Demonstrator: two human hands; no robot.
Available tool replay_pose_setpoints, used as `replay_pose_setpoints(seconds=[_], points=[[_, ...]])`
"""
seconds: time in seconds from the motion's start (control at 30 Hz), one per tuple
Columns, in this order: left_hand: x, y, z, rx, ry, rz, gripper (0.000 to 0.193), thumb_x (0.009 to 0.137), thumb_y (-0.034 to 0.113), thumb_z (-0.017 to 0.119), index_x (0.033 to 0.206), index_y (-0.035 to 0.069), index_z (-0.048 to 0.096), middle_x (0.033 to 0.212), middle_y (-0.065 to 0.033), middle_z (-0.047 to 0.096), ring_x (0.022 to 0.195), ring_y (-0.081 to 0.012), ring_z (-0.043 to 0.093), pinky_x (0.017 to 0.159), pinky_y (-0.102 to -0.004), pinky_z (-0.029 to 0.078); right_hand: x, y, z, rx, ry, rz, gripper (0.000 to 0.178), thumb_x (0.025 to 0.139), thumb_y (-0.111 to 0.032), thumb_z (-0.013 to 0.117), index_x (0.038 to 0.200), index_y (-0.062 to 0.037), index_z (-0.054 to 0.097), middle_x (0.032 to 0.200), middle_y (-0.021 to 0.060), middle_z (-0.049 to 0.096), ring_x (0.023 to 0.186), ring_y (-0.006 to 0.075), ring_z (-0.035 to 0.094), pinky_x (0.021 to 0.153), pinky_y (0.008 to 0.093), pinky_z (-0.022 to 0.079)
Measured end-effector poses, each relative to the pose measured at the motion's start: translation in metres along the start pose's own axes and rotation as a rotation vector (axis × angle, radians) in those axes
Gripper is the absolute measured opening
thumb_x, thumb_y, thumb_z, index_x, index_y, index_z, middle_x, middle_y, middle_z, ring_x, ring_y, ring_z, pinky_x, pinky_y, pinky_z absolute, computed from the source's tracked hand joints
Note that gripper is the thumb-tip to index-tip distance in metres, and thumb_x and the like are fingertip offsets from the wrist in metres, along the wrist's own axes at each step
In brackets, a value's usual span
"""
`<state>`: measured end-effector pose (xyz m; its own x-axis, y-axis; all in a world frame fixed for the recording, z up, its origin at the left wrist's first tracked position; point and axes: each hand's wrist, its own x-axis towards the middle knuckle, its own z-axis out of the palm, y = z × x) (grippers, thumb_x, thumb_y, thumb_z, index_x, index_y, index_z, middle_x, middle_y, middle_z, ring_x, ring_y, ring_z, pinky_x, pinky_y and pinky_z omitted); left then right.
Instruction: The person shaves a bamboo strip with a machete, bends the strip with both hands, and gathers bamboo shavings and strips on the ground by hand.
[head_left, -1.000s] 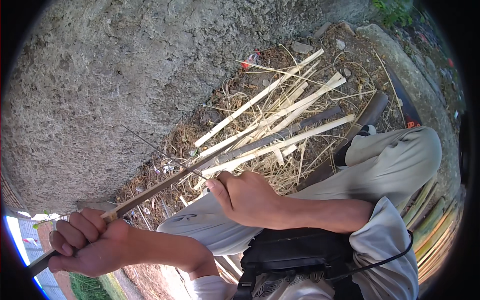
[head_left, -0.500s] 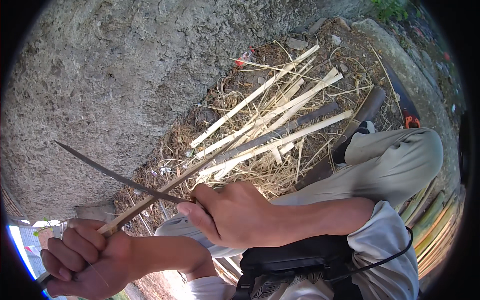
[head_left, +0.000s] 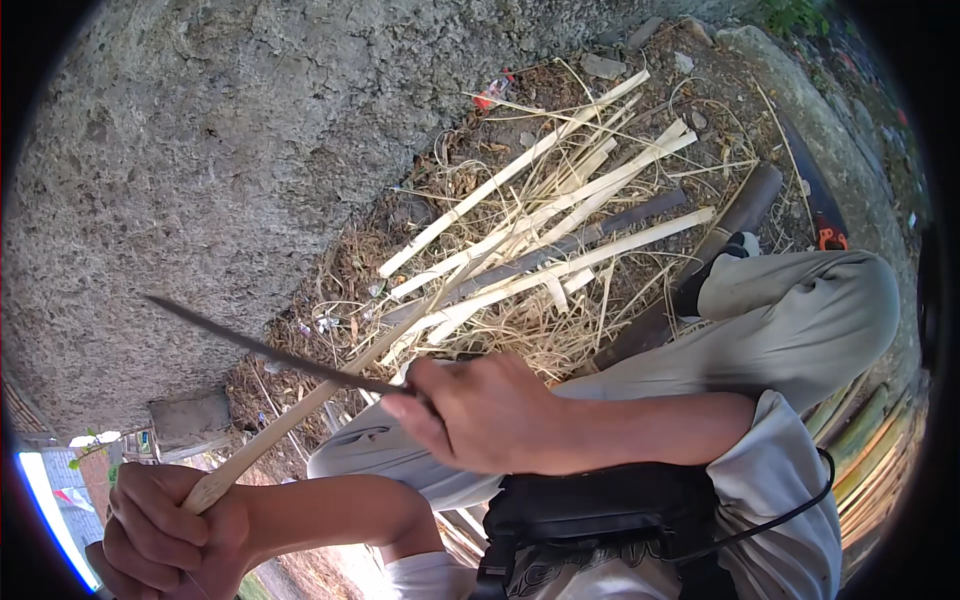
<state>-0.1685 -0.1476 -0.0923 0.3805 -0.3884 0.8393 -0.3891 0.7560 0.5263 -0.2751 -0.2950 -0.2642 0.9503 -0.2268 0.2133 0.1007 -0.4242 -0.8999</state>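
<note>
My left hand [head_left: 170, 535], at the lower left, is closed around the near end of a bamboo strip [head_left: 285, 422]. The strip slants up and to the right, its far end over the pile of pale strips. The fingers of my right hand [head_left: 505, 412] are wrapped around a knife, whose handle is mostly hidden in the fist. Its long, dark, slightly curved blade [head_left: 255, 345] points left and crosses over the strip. Whether the blade's edge bites into the strip I cannot tell.
A rough grey stone wall [head_left: 200, 180] rises on the left. Pale split strips [head_left: 515, 178] lie over shavings ahead. A dark pole [head_left: 745, 205] and a saw with an orange handle [head_left: 830, 235] are farther right. Green poles [head_left: 865, 425] lie at the right edge.
The knife and my right hand have shifted slightly right, the blade now crossing the strip closer to the handle. My left hand has turned and moved a little right and down with the strip.
</note>
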Motion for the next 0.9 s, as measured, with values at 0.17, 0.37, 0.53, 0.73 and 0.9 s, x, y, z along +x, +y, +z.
replay_pose_setpoints(seconds=[0.17,0.37,0.53,0.73,0.9], points=[[-0.003,-0.018,0.019,-0.253,-0.142,0.046,0.032,0.082,0.029,0.055,0.056,0.016,0.041,0.039,0.0078,0.035,0.028,-0.0020,0.029,0.028,-0.0144,0.025,0.002,0.147,0.037,-0.132,0.053,0.342,0.052,0.100,-0.034,0.039,0.069,0.0018,0.061,0.047,0.0181,0.054,0.045,0.0359,0.059,0.045,0.0450,0.050],[-0.005,-0.008,-0.025,-0.421,-0.077,0.065,0.034,0.085,0.024,0.057,0.056,0.018,0.041,0.038,0.0114,0.035,0.027,0.0007,0.028,0.027,-0.0111,0.023,-0.002,0.041,0.018,0.101,0.124,0.011,0.047,0.098,-0.036,0.043,0.076,0.0012,0.059,0.043,0.0136,0.051,0.039,0.0338,0.056,0.042,0.0451,0.047],[-0.010,0.018,-0.059,-0.419,0.083,0.314,0.034,0.085,0.021,0.058,0.056,0.020,0.041,0.038,0.0118,0.035,0.027,0.0009,0.029,0.028,-0.0107,0.025,-0.003,0.059,0.030,-0.165,0.117,-0.063,0.046,0.098,-0.036,0.043,0.075,0.0005,0.060,0.042,0.0105,0.050,0.037,0.0269,0.056,0.037,0.0377,0.044],[-0.006,-0.004,-0.026,-0.316,-0.176,0.041,0.035,0.086,0.023,0.061,0.057,0.019,0.041,0.038,0.0111,0.035,0.028,0.0004,0.030,0.028,-0.0111,0.026,0.009,0.145,0.041,-0.257,0.074,0.324,0.049,0.097,-0.034,0.045,0.069,0.0028,0.061,0.051,0.0221,0.056,0.049,0.0398,0.058,0.053,0.0483,0.050],[0.000,-0.004,-0.030,-0.055,-0.013,0.083,0.037,0.093,0.027,0.047,0.060,0.015,0.037,0.043,0.0069,0.029,0.033,-0.0038,0.025,0.037,-0.0173,0.023,-0.004,0.080,0.047,-0.140,0.165,0.090,0.045,0.097,-0.033,0.045,0.073,0.0013,0.060,0.046,0.0159,0.053,0.041,0.0355,0.055,0.044,0.0451,0.048]])
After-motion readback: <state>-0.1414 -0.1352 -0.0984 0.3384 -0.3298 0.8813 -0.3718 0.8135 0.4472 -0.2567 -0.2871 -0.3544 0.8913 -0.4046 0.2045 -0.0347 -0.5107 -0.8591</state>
